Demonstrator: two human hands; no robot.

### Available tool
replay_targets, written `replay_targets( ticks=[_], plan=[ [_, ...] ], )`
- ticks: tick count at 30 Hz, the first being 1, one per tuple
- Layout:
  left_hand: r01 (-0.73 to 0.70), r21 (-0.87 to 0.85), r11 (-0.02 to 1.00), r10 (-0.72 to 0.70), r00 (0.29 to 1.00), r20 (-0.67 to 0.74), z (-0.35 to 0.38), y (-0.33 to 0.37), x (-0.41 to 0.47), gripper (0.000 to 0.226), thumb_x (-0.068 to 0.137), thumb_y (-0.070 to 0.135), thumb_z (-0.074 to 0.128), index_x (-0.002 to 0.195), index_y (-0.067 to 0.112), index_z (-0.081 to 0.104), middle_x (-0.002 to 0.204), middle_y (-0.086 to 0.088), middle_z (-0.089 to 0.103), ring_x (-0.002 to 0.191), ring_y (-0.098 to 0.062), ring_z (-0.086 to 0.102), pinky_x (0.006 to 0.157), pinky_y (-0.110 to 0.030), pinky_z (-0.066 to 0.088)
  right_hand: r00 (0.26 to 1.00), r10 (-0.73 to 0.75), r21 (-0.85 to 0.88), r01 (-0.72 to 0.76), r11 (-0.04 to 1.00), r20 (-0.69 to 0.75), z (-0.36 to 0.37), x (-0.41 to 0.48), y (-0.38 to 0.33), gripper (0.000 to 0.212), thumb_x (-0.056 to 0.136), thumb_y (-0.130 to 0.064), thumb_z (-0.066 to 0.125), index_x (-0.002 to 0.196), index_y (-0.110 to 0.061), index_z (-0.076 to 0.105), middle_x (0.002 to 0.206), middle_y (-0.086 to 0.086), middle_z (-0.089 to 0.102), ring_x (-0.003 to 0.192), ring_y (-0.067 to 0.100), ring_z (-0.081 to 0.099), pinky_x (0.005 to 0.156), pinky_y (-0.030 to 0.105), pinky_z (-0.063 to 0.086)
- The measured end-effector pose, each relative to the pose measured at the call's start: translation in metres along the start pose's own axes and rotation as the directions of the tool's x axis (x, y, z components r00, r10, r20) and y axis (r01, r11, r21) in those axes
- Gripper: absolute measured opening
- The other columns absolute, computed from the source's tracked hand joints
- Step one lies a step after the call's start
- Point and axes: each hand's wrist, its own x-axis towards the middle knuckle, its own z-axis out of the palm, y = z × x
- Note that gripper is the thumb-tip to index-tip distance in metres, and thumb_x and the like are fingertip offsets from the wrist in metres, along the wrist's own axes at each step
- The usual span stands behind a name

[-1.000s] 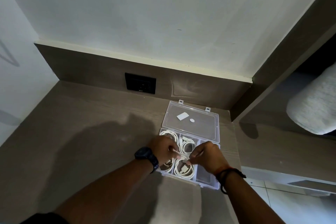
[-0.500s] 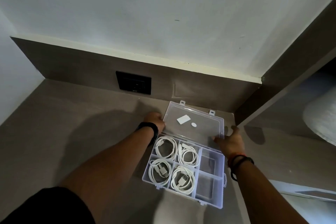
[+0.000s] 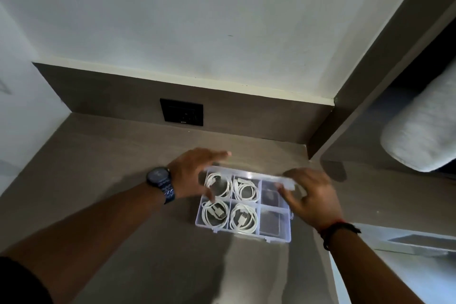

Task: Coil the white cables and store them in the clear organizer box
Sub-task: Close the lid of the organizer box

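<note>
Sitting between hands (image 3: 195,173) (image 3: 312,195): organizer box (image 3: 274,234), four coiled cables (image 3: 243,221) inside

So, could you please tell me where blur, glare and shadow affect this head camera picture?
In the head view, motion blur smears the right hand and the clear lid it swings; a bright glare streak runs along that lid. The left hand is softer too. The coiled white cables stay fairly sharp. Dim light casts arm shadows on the counter, and wide-angle distortion bends the wall edges.
</note>
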Motion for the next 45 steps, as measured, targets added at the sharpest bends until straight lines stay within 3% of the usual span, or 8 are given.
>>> replay_targets(
  ticks=[6,11,20,26,29,34,37,45],
  plan=[
    [-0.255,0.285,0.924,0.129,0.909,0.397,0.051,0.006,-0.047,0.077,0.081,0.065,0.045,0.142,0.02,0.029,0.151,-0.014,0.032,0.141,-0.031,0.023,0.116,-0.042,0.014,0.927,0.047,-0.134,0.004,0.991,0.373,0.027,-0.075,-0.032,0.078,0.075,-0.075,0.045,0.125,-0.017,0.061,0.136,0.007,0.056,0.125,0.024,0.052,0.104,0.04,0.034],
    [-0.1,0.317,0.943,0.008,0.961,0.277,0.082,0.007,-0.057,0.065,0.09,0.051,0.041,0.145,0.023,0.02,0.157,-0.01,0.012,0.145,-0.027,0.004,0.117,-0.039,0.003,0.92,0.142,-0.119,-0.105,0.987,0.365,0.047,-0.094,-0.038,0.073,0.084,-0.059,0.051,0.142,-0.018,0.037,0.151,0.005,0.032,0.142,0.02,0.025,0.117,0.037,0.006],
    [-0.06,0.422,0.905,-0.026,0.98,0.195,0.092,0.014,-0.067,0.064,0.079,0.049,0.058,0.135,0.021,0.044,0.139,-0.009,0.051,0.128,-0.027,0.046,0.105,-0.043,0.04,0.937,0.18,-0.29,-0.091,0.953,0.298,0.052,-0.101,-0.05,0.068,0.099,-0.043,0.006,0.129,-0.005,0.053,0.132,0.015,0.058,0.12,0.029,0.056,0.114,0.028,-0.007],
    [-0.001,0.517,0.856,-0.137,0.964,0.228,0.086,0.026,-0.069,0.074,0.089,0.054,-0.004,0.133,0.025,0.047,0.14,-0.002,0.05,0.129,-0.018,0.046,0.105,-0.033,0.021,0.943,0.17,-0.338,-0.066,0.939,0.286,0.05,-0.103,-0.053,0.068,0.1,-0.037,0.003,0.126,-0.002,0.055,0.129,0.016,0.059,0.118,0.029,0.057,0.113,0.028,-0.008],
    [-0.015,0.518,0.855,-0.098,0.977,0.189,0.091,0.023,-0.068,0.061,0.093,0.048,0.026,0.146,0.02,0.019,0.155,-0.006,0.02,0.143,-0.022,0.017,0.117,-0.039,0.004,0.952,0.121,-0.333,-0.021,0.943,0.28,0.05,-0.101,-0.048,0.069,0.1,-0.037,0.002,0.126,-0.002,0.055,0.129,0.015,0.059,0.117,0.029,0.058,0.11,0.02,-0.015],
    [-0.074,0.52,0.851,-0.028,0.982,0.185,0.084,0.022,-0.067,0.071,0.075,0.066,0.052,0.134,0.027,0.046,0.14,0.001,0.049,0.131,-0.014,0.043,0.106,-0.027,0.035,0.966,0.056,-0.286,0.02,0.958,0.254,0.055,-0.099,-0.034,0.066,0.1,-0.039,0.009,0.122,-0.003,0.06,0.126,0.015,0.062,0.114,0.031,0.06,0.108,0.028,0.028],
    [-0.105,0.465,0.879,0.014,0.981,0.195,0.091,0.015,-0.064,0.07,0.091,0.046,0.043,0.146,0.016,0.014,0.156,-0.009,0.016,0.144,-0.025,0.011,0.118,-0.034,0.007,0.97,0.052,-0.272,0.015,0.962,0.238,0.059,-0.096,-0.031,0.066,0.1,-0.04,0.012,0.118,-0.002,0.063,0.122,0.018,0.064,0.11,0.034,0.063,0.089,0.049,0.049],
    [-0.082,0.408,0.909,-0.013,0.975,0.224,0.095,-0.002,-0.043,0.07,0.092,0.035,0.041,0.146,0.016,0.003,0.158,-0.007,0.007,0.145,-0.025,0.002,0.118,-0.035,0.001,0.969,0.062,-0.214,-0.01,0.977,0.24,0.064,-0.085,-0.031,0.057,0.101,-0.037,0.023,0.117,0.0,0.063,0.119,0.02,0.065,0.11,0.035,0.062,0.089,0.054,0.047]
  ],
)
